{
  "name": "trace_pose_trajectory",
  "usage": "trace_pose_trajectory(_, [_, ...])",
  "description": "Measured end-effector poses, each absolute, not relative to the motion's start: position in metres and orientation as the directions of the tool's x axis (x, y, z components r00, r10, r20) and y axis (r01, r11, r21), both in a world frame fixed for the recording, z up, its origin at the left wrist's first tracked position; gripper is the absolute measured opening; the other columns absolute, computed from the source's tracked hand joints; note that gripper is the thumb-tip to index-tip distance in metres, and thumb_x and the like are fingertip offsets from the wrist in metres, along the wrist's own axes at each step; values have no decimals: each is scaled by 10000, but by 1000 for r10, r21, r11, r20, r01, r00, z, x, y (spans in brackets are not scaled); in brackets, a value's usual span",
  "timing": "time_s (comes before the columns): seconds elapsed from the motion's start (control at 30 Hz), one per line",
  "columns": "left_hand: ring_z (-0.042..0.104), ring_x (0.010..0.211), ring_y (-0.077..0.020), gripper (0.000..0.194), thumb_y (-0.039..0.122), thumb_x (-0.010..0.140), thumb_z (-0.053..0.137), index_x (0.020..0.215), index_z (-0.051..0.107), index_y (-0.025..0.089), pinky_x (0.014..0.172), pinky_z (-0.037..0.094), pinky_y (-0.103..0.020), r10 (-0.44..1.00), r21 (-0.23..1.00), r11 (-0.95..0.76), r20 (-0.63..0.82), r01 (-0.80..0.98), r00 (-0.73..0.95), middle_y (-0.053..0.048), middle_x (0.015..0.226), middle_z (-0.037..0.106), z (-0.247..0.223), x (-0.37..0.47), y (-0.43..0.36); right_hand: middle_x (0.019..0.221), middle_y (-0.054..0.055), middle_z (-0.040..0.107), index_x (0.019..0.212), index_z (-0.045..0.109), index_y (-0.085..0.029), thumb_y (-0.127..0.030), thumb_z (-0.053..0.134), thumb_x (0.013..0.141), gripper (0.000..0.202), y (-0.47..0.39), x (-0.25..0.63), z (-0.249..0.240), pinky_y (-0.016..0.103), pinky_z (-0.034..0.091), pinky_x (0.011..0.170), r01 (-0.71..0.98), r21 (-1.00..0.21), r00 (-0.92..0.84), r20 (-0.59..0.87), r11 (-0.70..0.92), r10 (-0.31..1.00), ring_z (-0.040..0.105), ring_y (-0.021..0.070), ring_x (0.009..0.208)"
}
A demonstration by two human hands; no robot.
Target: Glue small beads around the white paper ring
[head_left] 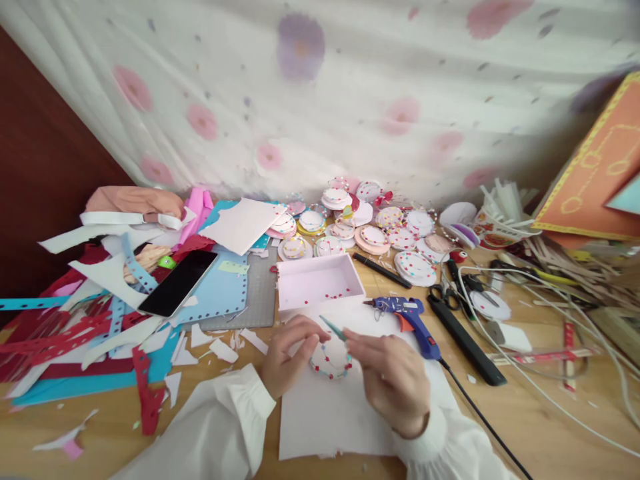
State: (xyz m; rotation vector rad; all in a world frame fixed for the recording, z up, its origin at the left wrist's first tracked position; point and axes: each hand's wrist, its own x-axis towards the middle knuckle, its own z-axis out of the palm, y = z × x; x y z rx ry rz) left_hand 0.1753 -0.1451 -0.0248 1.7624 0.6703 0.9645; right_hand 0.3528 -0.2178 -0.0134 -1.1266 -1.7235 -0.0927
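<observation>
- Right hand (pixel 395 380) pinching teal tool (pixel 332 327); left hand (pixel 293 357) at beaded ring (pixel 331 377), grip unclear.
- Beaded ring over white sheet (pixel 330 427), near middle of wooden surface (pixel 545 417).
- Floral curtain (pixel 340 93) far; paper scraps (pixel 107 280) left; glue gun (pixel 420 323) right.

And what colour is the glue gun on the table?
The glue gun is blue, with an orange trigger, best seen in the head view.

Right hand (pixel 393 373) holds a teal tool (pixel 331 327); left hand (pixel 289 357) beside a beaded ring (pixel 331 377)
</observation>
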Motion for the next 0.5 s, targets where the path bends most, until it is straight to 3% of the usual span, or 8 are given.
trace_pose_trajectory(0.1, [537, 706, -181, 344, 349, 913, 452, 669, 592, 152, 699, 417, -297, 834, 974, -224, 182, 19, 521, -38, 677, 565, -26, 174, -145, 1044, 96, 736, 1053, 643, -144, -20, 492, 849, 283, -216, 337, -8, 298, 409, 499, 794, -120, -324, 745, 595, 583, 616, 126, 581])
trace_pose_trajectory(0.17, [505, 659, -165, 346, 374, 886, 477, 630, 556, 156, 665, 401, -283, 880, 997, -69, 52, 19, 472, -14, 634, 527, -29, 174, -145, 1055, 105, 730, 1056, 643, -126, -47, 462, 878, 266, -212, 327, -4, 309, 413, 515, 802, -46, -413, 679, 596, 607, 615, 141, 620])
trace_pose_trajectory(0.23, [480, 633, -150, 321, 370, 862, 497, 624, 539, 158, 641, 382, -268, 902, 997, 74, -64, -6, 427, 5, 612, 501, -31, 175, -144, 1040, 96, 728, 1052, 641, -139, -54, 444, 885, 272, -210, 322, 3, 310, 426, 534, 800, -71, -435, 615, 596, 657, 612, 152, 651])
trace_pose_trajectory(0.37, [411, 573, -122, 308, 349, 828, 505, 580, 489, 168, 582, 332, -246, 906, 985, 166, -129, -56, 403, 32, 564, 430, -29, 174, -142, 1026, 74, 703, 1135, 592, -190, -76, 458, 876, 312, -215, 335, 12, 305, 481, 661, 732, -279, -406, 554, 622, 727, 621, 168, 796])
trace_pose_trajectory(0.43, [383, 555, -114, 311, 320, 811, 500, 540, 457, 173, 566, 309, -242, 908, 988, 140, -105, -57, 406, 37, 544, 405, -26, 173, -141, 937, 73, 680, 1094, 588, -201, -104, 485, 877, 259, -223, 353, 7, 324, 487, 735, 793, -360, -213, 592, 491, 777, 611, 189, 845])
trace_pose_trajectory(0.5, [375, 546, -112, 311, 290, 793, 492, 509, 432, 178, 562, 301, -244, 903, 992, 114, -79, -57, 423, 39, 525, 392, -25, 172, -140, 835, 74, 623, 938, 577, -194, -233, 539, 881, 78, -233, 377, -6, 342, 482, 705, 892, -409, 105, 604, 194, 790, 589, 212, 782])
